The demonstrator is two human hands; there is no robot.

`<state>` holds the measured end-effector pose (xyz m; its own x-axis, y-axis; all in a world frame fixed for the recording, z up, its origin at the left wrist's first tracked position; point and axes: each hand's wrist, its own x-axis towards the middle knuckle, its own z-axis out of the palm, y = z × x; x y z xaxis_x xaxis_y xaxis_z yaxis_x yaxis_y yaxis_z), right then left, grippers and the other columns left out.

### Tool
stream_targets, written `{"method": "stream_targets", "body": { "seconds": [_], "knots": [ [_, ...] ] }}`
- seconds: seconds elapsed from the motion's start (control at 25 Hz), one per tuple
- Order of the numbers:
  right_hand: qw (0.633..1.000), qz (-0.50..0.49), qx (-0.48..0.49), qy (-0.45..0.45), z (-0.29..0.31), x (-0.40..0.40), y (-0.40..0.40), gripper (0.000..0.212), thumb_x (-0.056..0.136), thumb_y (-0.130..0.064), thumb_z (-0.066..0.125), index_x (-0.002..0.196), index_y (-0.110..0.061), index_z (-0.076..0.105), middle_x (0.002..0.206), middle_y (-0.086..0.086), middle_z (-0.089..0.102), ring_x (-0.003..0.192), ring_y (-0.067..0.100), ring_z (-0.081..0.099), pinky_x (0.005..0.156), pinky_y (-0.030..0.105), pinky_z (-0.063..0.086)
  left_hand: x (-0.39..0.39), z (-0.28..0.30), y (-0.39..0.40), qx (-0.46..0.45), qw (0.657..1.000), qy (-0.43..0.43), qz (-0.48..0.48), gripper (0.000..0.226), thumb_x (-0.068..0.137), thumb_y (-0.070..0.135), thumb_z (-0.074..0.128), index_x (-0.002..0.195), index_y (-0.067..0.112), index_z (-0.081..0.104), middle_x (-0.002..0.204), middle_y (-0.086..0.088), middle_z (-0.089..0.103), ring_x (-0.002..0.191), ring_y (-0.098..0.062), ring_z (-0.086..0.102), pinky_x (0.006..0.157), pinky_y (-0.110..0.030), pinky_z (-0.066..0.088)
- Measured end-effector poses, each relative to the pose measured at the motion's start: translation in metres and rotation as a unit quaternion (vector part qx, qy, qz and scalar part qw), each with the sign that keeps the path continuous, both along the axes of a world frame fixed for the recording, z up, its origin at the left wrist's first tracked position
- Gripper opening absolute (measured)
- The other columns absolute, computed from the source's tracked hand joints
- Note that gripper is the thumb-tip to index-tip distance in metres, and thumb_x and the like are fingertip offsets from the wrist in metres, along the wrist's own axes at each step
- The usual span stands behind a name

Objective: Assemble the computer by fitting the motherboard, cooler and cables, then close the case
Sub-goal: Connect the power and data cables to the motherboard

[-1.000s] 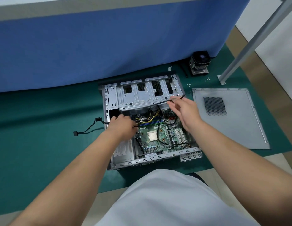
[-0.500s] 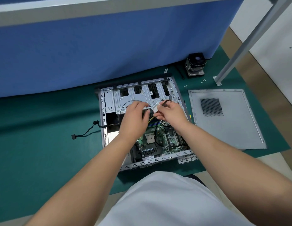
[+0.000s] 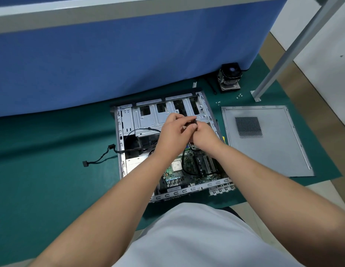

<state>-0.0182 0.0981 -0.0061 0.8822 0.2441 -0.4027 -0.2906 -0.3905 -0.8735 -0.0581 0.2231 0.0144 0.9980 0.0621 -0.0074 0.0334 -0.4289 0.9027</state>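
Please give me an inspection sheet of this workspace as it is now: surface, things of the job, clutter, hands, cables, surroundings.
Surface: green mat on a pale floor.
Job's things: open computer case lying flat; motherboard inside, processor uncovered; cooler off the board beside the blue partition; side panel flat to the right of the case.
Clutter: small screws loose near the cooler.
Hands: left hand and right hand together over the case, fingers pinching a small black connector.
Cables: black drive cable trailing out of the case's left side; black cable loop over the board.
Surroundings: grey metal post at right.
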Motion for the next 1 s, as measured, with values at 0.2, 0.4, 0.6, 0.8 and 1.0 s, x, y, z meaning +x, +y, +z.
{"method": "stream_targets", "body": {
  "seconds": [0.2,0.4,0.6,0.8,1.0],
  "knots": [
    [1.000,0.003,0.008,0.010,-0.002,0.002,-0.011,0.031,0.098,0.004,0.051,0.119,-0.011,0.068,0.108,0.009,0.073,0.096,0.020,0.073,0.084,0.031,0.061,0.002,-0.005,0.003,0.018,1.000,-0.022,0.003,0.013,0.094,0.021,0.073,0.107,0.023,0.074,0.106,0.011,0.061,0.096,-0.004,0.062,0.088,-0.023,0.051],
    [0.959,-0.137,0.206,0.140,0.007,0.001,-0.021,0.015,0.101,-0.012,0.056,0.100,-0.004,0.068,0.081,0.009,0.071,0.070,0.017,0.065,0.065,0.026,0.055,0.003,-0.017,0.010,0.059,0.997,-0.039,0.033,0.019,0.093,0.015,0.074,0.112,0.016,0.074,0.107,0.006,0.067,0.096,-0.006,0.065,0.094,-0.020,0.052],
    [0.936,-0.105,0.224,0.251,0.008,0.001,-0.024,0.018,0.097,-0.022,0.069,0.099,-0.004,0.071,0.080,0.005,0.069,0.070,0.013,0.063,0.064,0.023,0.055,0.002,-0.022,0.011,0.117,0.989,-0.085,0.004,0.021,0.092,0.007,0.073,0.112,0.012,0.075,0.110,0.002,0.068,0.097,-0.007,0.061,0.090,-0.008,0.047],
    [0.921,-0.150,0.256,0.253,0.006,0.006,-0.023,0.007,0.095,-0.006,0.067,0.101,-0.008,0.067,0.089,0.010,0.074,0.074,0.016,0.071,0.068,0.025,0.059,-0.002,-0.027,0.007,-0.019,0.999,-0.013,0.033,0.037,0.093,0.004,0.072,0.124,0.024,0.067,0.125,0.006,0.064,0.110,-0.004,0.065,0.096,-0.018,0.053],
    [0.891,-0.208,0.300,0.268,0.004,0.008,-0.023,0.017,0.097,-0.001,0.062,0.111,-0.006,0.068,0.087,0.012,0.076,0.073,0.017,0.072,0.066,0.026,0.060,-0.007,-0.038,0.002,-0.241,0.944,0.156,0.160,0.013,0.098,0.011,0.068,0.109,0.017,0.069,0.108,0.000,0.073,0.098,-0.020,0.071,0.087,-0.031,0.058]
  ]
}}
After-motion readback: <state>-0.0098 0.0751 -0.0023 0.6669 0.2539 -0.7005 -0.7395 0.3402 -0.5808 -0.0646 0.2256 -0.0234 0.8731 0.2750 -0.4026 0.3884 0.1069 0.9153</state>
